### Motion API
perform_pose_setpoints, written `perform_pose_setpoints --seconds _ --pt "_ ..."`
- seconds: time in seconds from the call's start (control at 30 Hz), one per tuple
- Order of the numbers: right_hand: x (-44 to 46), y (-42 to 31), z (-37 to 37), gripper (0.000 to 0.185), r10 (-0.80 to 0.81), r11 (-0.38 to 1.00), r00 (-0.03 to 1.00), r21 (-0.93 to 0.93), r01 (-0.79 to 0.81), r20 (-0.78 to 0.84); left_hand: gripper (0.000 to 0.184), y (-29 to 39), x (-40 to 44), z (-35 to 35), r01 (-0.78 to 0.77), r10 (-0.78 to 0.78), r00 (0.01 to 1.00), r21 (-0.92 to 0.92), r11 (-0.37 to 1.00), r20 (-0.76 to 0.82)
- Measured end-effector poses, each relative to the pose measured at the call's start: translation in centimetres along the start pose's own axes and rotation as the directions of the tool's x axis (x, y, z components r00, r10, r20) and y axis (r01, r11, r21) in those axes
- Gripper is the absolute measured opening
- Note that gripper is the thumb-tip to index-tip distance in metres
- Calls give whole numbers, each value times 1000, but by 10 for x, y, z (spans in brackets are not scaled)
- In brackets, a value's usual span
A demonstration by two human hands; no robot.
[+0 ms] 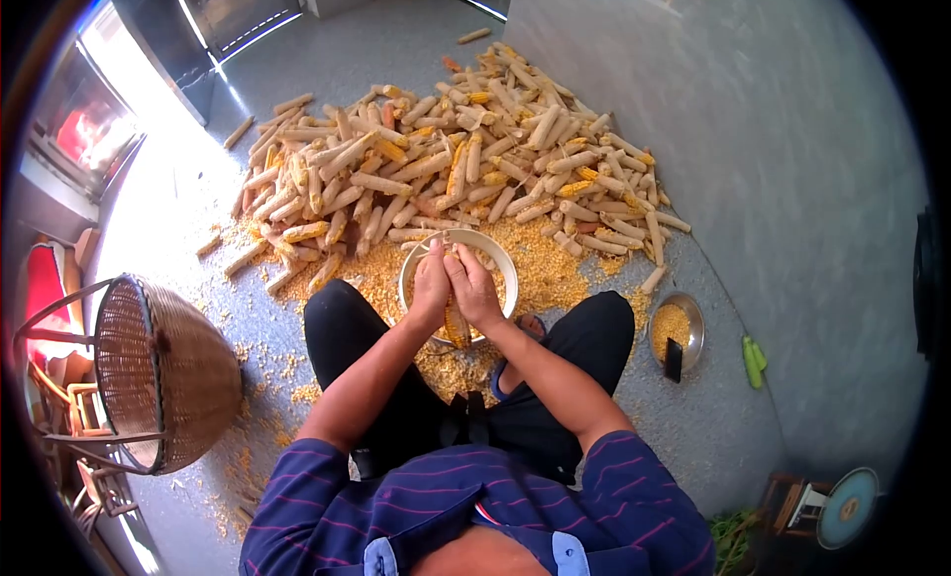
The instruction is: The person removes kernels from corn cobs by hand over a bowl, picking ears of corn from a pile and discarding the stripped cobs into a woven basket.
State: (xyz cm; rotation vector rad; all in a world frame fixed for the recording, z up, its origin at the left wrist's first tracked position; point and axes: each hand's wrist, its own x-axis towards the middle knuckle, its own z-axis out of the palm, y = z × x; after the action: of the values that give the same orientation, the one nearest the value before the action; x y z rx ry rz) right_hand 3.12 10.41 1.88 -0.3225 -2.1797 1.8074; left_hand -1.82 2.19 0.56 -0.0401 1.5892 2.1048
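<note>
"What's around you?"

"A grey floor (376,31) runs up to a pale grey wall (783,130). A tall brown wicker basket (193,368) lies tipped over on your left, and a round metal bowl with yellow kernels in it (700,330) sits on your right. Ahead of you is a broad heap of corn cobs (426,165), most of them pale and stripped, with loose yellow kernels (560,279) scattered at its near edge."

"And my hands?"

"Your left hand (430,287) and right hand (475,291) are side by side, touching, over the round cream-white basin (511,279) between your knees. The fingers look curled inward, but their undersides are hidden: I can't tell how far they are closed, or for certain what they have hold of. Something pale shows by the fingertips."

"Where's the yellow corn cob?"

"One elongated yellow cob (457,325) shows just below your hands, between the wrists, at the basin's near side. I can't tell whether either hand touches it."

"Which step is this?"

"My reading: close two-handed handling of corn at the basin. A next move there calls for steady control of the piece, with both hands kept above the basin's opening."
</note>
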Motion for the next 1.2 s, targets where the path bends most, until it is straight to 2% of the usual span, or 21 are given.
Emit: perform_pose_setpoints --seconds 0.07,0.1,0.17,0.27,0.4,0.5,0.57,0.63,0.7,0.73,0.77,0.8,0.87,0.9,0.93,0.97,1.0,1.07,1.1,1.13,1.2 --pt "2 5 4 38 -189 969 974 -183 164 -125 48 9 -6 4 0 2 997 26 1000 -73" --pt "4 0 1 38 -187 970 974 -182 163 -124 48 9 -7 4 1 1 997 26 1000 -75" --pt "7 -8 -7 36 53 986 998 -158 -55 -20 48 11 -8 5 0 3 998 53 999 -63" --pt "7 5 -1 34 -17 998 992 -64 9 -124 48 7 -5 1 8 -4 999 85 996 -43" --pt "9 11 -6 32 -89 987 988 -147 69 -129 48 20 -12 5 7 -3 999 90 996 -38" --pt "6 12 -6 32 -76 984 993 -166 61 -87 52 16 -10 1 117 -120 993 -91 989 -21" --pt "7 18 0 33 18 983 995 181 1 -98 48 16 -8 6 107 -119 990 -136 985 -78" --pt "5 12 2 33 38 983 998 180 -30 -45 49 14 -6 6 98 -124 983 -180 979 -135" --pt "6 14 1 33 63 982 998 175 -63 8 54 12 -5 0 -28 39 998 187 982 -57" --pt "10 17 -2 33 129 950 991 281 -134 34 54 14 -4 -3 -27 38 998 186 982 -58" --pt "14 21 -6 33 193 902 979 381 -204 67 57 17 -1 -8 57 -57 997 7 998 60" --pt "17 24 -21 36 257 828 930 437 -351 262 59 23 -2 -9 161 -130 973 -159 974 191" --pt "16 11 -11 41 398 740 916 574 -350 46 63 43 -9 1 175 -146 979 -215 961 145" --pt "13 -3 -14 41 396 740 917 575 -349 46 63 44 -6 -2 201 -161 975 -296 934 152" --pt "9 -21 -19 41 429 685 887 580 -441 168 64 44 -3 -5 224 -176 971 -376 899 160" --pt "5 -32 -23 41 453 626 843 570 -533 290 63 34 9 -14 212 -143 973 -446 869 183" --pt "-1 -36 -23 41 452 627 842 567 -535 294 63 37 9 -11 209 -141 974 -449 869 179" --pt "-11 -39 -23 41 393 763 799 324 -560 455 56 42 7 -4 29 -33 999 -445 895 -2" --pt "-10 -31 -23 39 322 792 824 345 -504 466 53 40 9 -9 -44 54 998 -312 949 24" --pt "-10 -23 -19 39 322 790 823 347 -506 467 53 36 10 -9 -44 53 998 -310 950 22" --pt "-8 -14 -10 38 192 948 956 212 -240 223 51 31 11 -4 -209 186 975 -219 953 -120"
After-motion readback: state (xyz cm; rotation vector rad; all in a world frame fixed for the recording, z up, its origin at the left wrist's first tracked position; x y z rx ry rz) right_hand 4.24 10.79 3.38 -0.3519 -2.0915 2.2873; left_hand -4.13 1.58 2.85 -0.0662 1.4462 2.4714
